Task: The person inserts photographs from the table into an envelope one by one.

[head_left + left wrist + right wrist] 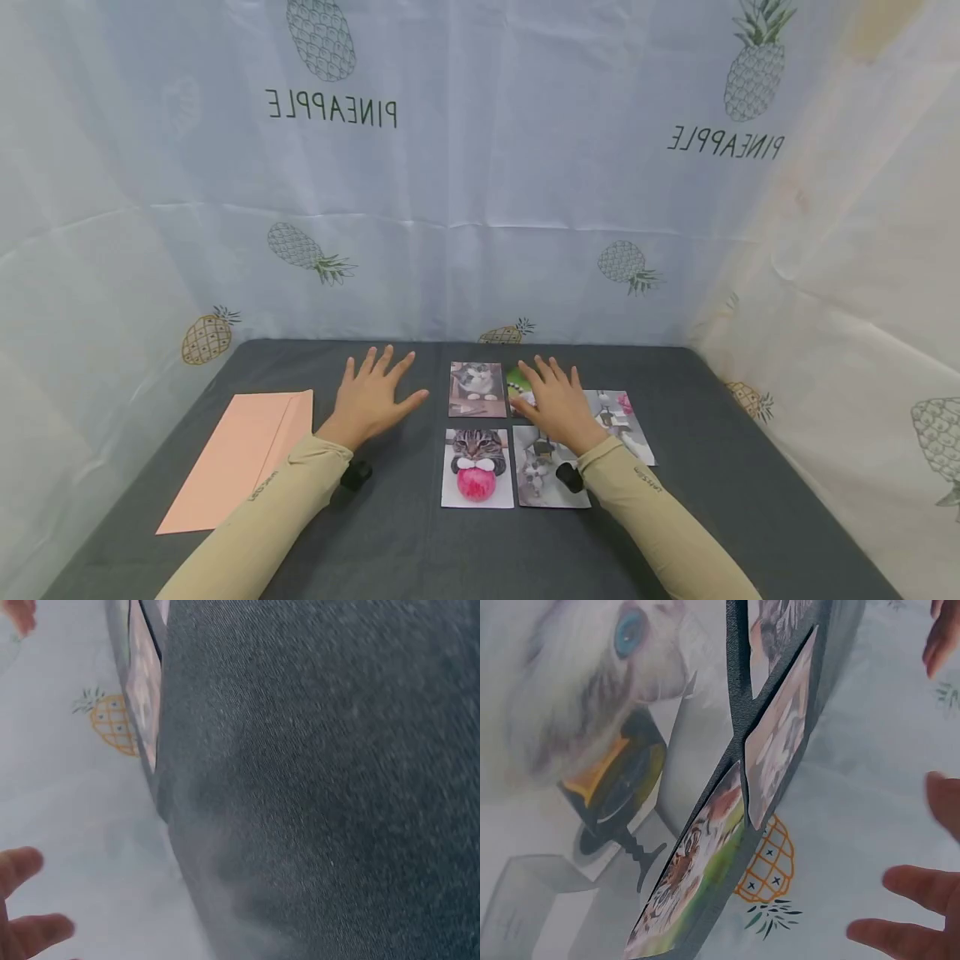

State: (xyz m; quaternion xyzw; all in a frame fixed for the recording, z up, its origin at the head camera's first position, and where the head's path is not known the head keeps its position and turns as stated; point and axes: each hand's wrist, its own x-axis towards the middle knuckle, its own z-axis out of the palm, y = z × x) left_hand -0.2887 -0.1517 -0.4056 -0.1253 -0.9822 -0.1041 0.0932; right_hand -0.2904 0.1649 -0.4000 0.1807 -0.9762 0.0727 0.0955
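Note:
In the head view my left hand point(369, 402) spreads its fingers above the dark table, between a salmon envelope point(232, 458) and the photo cards. My right hand point(564, 408), fingers also spread, hovers over the cards at right and hides parts of them. One card shows a cat at a desk point(477, 390); below it lies a card of a tabby with a pink ball point(477, 468). Beside that is a grey cat card point(536, 479). A tiger card point(694, 870) appears in the right wrist view. Another card point(630, 425) lies slanted at right. Neither hand holds anything.
The dark cloth-covered table point(405, 542) ends at a white curtain point(480, 183) printed with pineapples, which hangs behind it and at both sides. Small black wrist devices sit below the hands, one at each sleeve cuff point(322, 454).

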